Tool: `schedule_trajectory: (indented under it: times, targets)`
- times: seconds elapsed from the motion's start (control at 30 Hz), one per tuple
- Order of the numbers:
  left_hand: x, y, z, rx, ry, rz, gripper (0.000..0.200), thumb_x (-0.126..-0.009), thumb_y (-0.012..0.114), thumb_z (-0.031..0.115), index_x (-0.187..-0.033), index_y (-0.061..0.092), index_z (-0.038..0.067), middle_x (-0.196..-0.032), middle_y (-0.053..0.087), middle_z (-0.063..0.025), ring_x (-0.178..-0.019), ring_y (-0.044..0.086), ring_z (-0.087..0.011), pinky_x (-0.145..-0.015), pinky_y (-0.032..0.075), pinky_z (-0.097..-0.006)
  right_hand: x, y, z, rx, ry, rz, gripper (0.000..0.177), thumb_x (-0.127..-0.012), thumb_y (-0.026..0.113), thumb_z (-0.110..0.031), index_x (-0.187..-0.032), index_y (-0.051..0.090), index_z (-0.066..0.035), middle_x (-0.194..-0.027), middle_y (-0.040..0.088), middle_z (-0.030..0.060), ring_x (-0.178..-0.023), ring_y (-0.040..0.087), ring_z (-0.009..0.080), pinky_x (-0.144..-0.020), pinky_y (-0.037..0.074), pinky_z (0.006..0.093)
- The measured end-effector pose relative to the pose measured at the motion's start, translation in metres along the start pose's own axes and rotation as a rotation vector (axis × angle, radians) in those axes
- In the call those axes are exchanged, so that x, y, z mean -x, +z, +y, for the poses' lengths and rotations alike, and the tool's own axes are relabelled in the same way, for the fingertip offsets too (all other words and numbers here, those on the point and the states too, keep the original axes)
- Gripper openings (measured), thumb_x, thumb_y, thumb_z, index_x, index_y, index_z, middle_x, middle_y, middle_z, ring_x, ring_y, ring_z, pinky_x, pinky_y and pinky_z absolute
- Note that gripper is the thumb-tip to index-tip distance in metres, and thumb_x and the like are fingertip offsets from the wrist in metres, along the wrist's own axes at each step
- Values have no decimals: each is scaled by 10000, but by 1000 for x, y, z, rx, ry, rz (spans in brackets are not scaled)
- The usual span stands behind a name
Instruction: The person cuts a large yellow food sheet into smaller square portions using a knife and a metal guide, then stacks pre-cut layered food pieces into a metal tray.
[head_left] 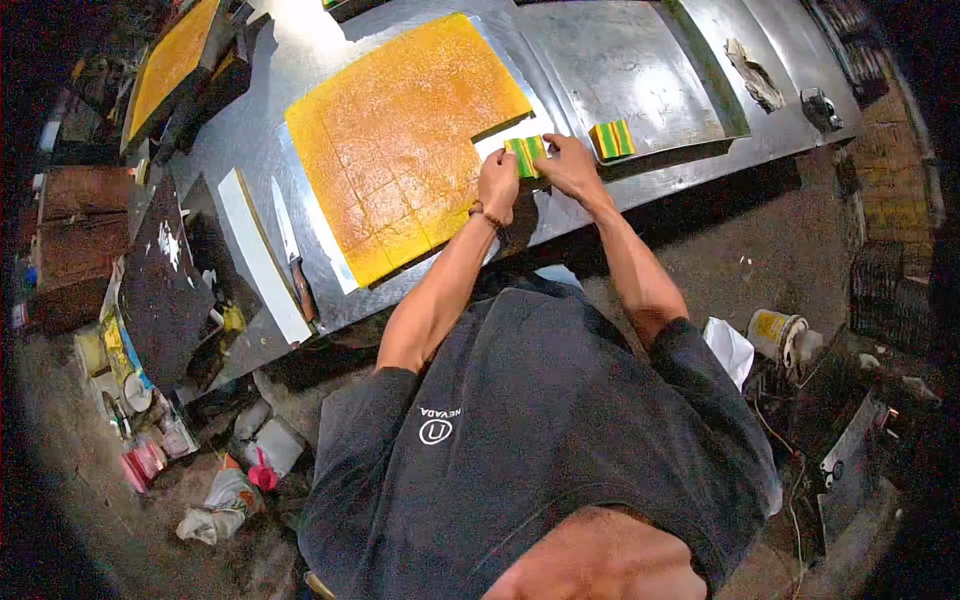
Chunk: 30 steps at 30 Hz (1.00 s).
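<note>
Between my two hands is a small block of green-and-yellow striped cake (524, 153). The fingers of my left hand (498, 187) close on its left side, while my right hand (573, 172) pinches it from the right. A second striped cake block (612, 139) sits just right of my right hand on a metal tray. To the left lies a large cake slab (390, 130) with a browned orange top, yellow edges and cut lines. Its near right corner is cut away, baring white lining beside the held block.
A knife (288, 240) with a wooden handle and a long white strip (262, 255) lie left of the slab. Another orange-topped slab (172, 70) stands at the far left. A metal tray (620, 65) rests on the right, near crumpled paper (752, 75).
</note>
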<state>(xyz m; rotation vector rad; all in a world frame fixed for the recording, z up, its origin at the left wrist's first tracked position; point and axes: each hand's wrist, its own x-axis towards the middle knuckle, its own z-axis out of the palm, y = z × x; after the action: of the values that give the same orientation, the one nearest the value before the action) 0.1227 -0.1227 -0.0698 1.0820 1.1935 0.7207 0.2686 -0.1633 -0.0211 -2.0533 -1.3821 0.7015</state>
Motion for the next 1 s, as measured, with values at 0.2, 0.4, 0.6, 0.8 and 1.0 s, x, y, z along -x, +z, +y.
schedule_trajectory:
  times: [0.2, 0.4, 0.6, 0.8, 1.0]
  targets:
    - [9, -1, 11, 377, -203, 12, 474, -1013, 351, 476, -1130, 559, 66, -844, 613, -73, -667, 537, -167, -584, 430, -309, -40, -11, -70, 259, 218, -285, 727, -661, 735, -504, -1099, 630, 67, -1101, 656, 242, -1025, 649, 358, -860, 526, 437]
    - [41, 8, 38, 395, -183, 133, 500, -1032, 321, 443, -1236, 469, 12, -1088, 579, -137, -928, 565, -211, -803, 472, -350, -56, -19, -67, 422, 44, -475, 599, -617, 771, -380, -1022, 668, 48, -1076, 667, 223, -994, 665, 351, -809, 555, 425]
    - [80, 46, 108, 128, 420, 217, 537, -1036, 373, 373, -1425, 304, 10, -1202, 522, -140, -1118, 518, -236, -952, 417, -364, -3, -161, -51, -18, -43, -32, 773, -654, 749, -365, -1305, 511, -22, -1080, 659, 225, -998, 654, 358, -861, 521, 400]
    - [-5, 124, 140, -226, 485, -113, 493, -1018, 438, 339, -1349, 421, -26, -1207, 573, -190, -1141, 548, -256, -979, 411, -340, -14, -194, 68, -7, -100, 463, 717, -671, 762, -239, -1282, 496, 24, -1162, 589, 235, -1089, 573, 379, -950, 463, 430]
    - [-104, 178, 101, -532, 246, -596, 769, -957, 318, 643, -1386, 428, 15, -1290, 576, -149, -1178, 555, -248, -1007, 409, -337, -25, -149, 104, -13, -144, 455, 698, -682, 759, -223, -1274, 495, 36, -1114, 574, 242, -1049, 569, 399, -914, 475, 444]
